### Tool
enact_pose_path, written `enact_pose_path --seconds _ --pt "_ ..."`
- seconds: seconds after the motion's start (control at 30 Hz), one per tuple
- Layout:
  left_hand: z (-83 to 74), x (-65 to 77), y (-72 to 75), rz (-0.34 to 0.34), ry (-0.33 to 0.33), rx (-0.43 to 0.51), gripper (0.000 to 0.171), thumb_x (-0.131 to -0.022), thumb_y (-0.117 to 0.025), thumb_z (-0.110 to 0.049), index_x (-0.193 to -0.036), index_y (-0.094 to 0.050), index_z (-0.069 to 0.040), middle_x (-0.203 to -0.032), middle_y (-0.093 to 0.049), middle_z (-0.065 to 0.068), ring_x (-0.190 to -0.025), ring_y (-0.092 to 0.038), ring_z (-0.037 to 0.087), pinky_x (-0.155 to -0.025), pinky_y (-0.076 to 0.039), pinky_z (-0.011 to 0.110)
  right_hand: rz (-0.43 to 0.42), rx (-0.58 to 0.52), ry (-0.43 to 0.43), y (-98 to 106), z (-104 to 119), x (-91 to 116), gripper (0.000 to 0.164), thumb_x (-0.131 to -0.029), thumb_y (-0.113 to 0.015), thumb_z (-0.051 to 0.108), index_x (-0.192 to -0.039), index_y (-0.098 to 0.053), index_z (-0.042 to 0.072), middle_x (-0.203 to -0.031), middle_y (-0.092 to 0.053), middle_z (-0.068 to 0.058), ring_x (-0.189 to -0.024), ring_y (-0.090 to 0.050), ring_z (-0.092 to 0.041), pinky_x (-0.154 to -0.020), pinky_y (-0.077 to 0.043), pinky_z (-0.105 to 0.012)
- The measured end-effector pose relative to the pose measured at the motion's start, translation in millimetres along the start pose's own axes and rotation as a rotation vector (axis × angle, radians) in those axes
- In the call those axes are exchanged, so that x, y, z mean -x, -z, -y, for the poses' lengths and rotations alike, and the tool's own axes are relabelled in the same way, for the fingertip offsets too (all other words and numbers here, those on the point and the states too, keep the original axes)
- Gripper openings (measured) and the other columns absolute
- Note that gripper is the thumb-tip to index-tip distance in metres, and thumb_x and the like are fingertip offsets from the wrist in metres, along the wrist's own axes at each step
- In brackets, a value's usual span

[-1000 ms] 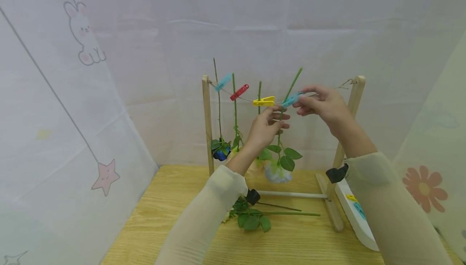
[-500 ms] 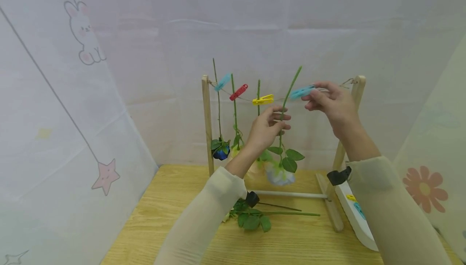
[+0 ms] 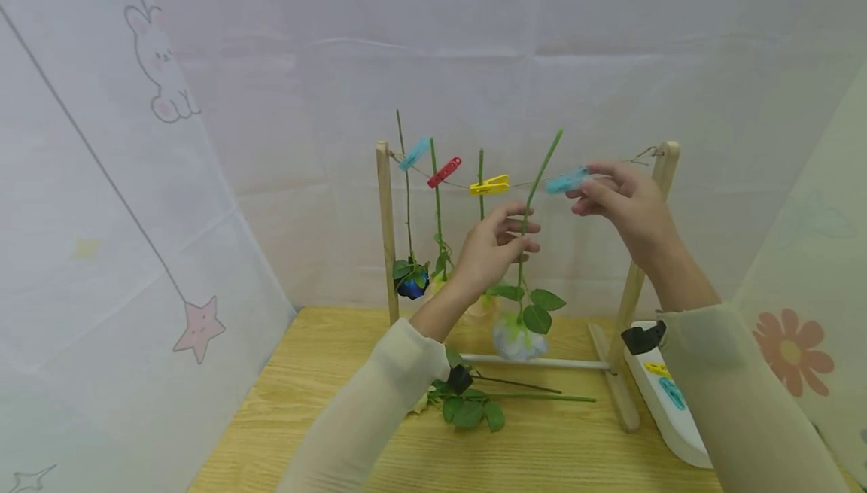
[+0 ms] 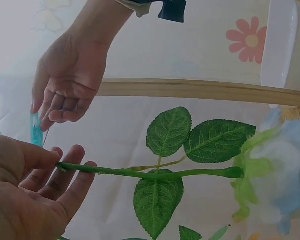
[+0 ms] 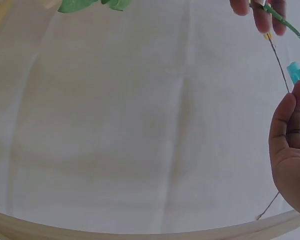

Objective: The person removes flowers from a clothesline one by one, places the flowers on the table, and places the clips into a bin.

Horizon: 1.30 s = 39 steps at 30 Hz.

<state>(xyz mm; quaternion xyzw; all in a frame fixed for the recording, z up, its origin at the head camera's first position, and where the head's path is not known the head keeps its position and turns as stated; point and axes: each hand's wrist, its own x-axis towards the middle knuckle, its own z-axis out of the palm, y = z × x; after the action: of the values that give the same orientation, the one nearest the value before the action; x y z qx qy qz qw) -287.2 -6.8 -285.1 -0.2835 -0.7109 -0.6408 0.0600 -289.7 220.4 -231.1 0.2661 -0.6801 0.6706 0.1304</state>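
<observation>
While the left hand (image 3: 489, 251) pinches a pale-blue flower (image 3: 518, 337) by its stem, bloom down above the tabletop (image 3: 305, 403), the right hand's (image 3: 630, 205) grip is narrow on a light-blue clothespin (image 3: 566, 181), just right of that stem, not touching it. Can't tell if the clothespin touches the string (image 5: 279, 65). Yellow clothespin (image 3: 489, 186) clips another stem, left. Leafy stems (image 3: 469, 410) lie on the tabletop; white tray (image 3: 685, 440) right, more clothespins (image 3: 672, 394) inside.

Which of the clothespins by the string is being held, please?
The blue clothespin pinched by the right hand; unlike it, the far-left blue clothespin, red clothespin and yellow clothespin clip stems.
</observation>
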Motion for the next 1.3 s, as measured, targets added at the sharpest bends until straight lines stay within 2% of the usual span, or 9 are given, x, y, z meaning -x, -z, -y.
enact_pose_path --seconds 0.1,0.3,0.5,0.83,1.0,1.13,1.3 --pt "-1.1 4.5 2.0 0.014 0.002 -0.011 0.039 -0.101 -0.061 -0.006 -0.139 -0.056 -0.013 -0.120 -0.071 0.011 -0.092 -0.073 0.020 -0.080 -0.062 0.033 0.004 -0.019 0.010 2 -2 3 0.036 -0.099 -0.066 0.011 -0.130 -0.057 -0.004 -0.096 -0.076 -0.006 -0.080 -0.071 -0.015 -0.080 -0.059 -0.025" --pt "-4.8 13.6 6.9 0.044 0.005 -0.064 0.042 -0.101 -0.061 -0.007 -0.143 -0.053 -0.011 -0.120 -0.071 0.008 -0.093 -0.073 0.019 -0.080 -0.061 0.031 0.036 -0.031 0.038 6 -6 8 0.026 -0.098 -0.065 0.005 -0.124 -0.062 -0.001 -0.094 -0.077 -0.005 -0.078 -0.071 -0.016 -0.078 -0.060 -0.026" --pt "-7.8 23.0 10.2 0.068 -0.001 -0.126 0.043 -0.102 -0.061 -0.008 -0.143 -0.052 -0.012 -0.122 -0.071 0.009 -0.094 -0.072 0.016 -0.081 -0.061 0.030 0.063 0.012 0.018 12 -11 17 0.029 -0.099 -0.063 0.003 -0.128 -0.060 0.001 -0.095 -0.077 -0.003 -0.078 -0.071 -0.016 -0.079 -0.059 -0.024" --pt "-4.6 36.3 14.1 0.098 -0.031 -0.237 0.040 -0.103 -0.058 -0.009 -0.143 -0.052 -0.010 -0.122 -0.070 0.003 -0.094 -0.071 0.012 -0.080 -0.059 0.027 0.090 0.101 -0.046 17 -17 34 0.032 -0.100 -0.064 0.006 -0.131 -0.057 0.004 -0.096 -0.076 0.000 -0.081 -0.072 -0.014 -0.081 -0.058 -0.021" --pt "-3.0 42.9 16.5 0.107 -0.054 -0.290 0.041 -0.102 -0.059 -0.006 -0.143 -0.052 -0.008 -0.122 -0.071 0.003 -0.093 -0.071 0.011 -0.079 -0.058 0.024 0.106 0.106 -0.038 18 -19 43 0.031 -0.100 -0.062 0.004 -0.130 -0.058 0.003 -0.095 -0.076 0.001 -0.081 -0.073 -0.014 -0.081 -0.058 -0.021" --pt "-3.9 48.1 17.9 0.113 -0.069 -0.333 0.041 -0.102 -0.059 -0.003 -0.142 -0.053 -0.009 -0.121 -0.072 0.002 -0.093 -0.071 0.009 -0.073 -0.056 0.023 0.117 0.112 -0.029 21 -23 50 0.029 -0.100 -0.061 0.002 -0.129 -0.058 0.003 -0.096 -0.076 0.002 -0.081 -0.072 -0.014 -0.082 -0.057 -0.019" --pt "-5.5 55.7 19.6 0.130 -0.104 -0.391 0.039 -0.102 -0.058 -0.002 -0.140 -0.054 -0.009 -0.120 -0.072 0.002 -0.094 -0.071 0.011 -0.058 -0.048 0.021 0.133 0.072 -0.029 27 -33 59 0.029 -0.101 -0.058 -0.001 -0.130 -0.058 0.001 -0.096 -0.076 0.001 -0.082 -0.072 -0.014 -0.083 -0.057 -0.021"
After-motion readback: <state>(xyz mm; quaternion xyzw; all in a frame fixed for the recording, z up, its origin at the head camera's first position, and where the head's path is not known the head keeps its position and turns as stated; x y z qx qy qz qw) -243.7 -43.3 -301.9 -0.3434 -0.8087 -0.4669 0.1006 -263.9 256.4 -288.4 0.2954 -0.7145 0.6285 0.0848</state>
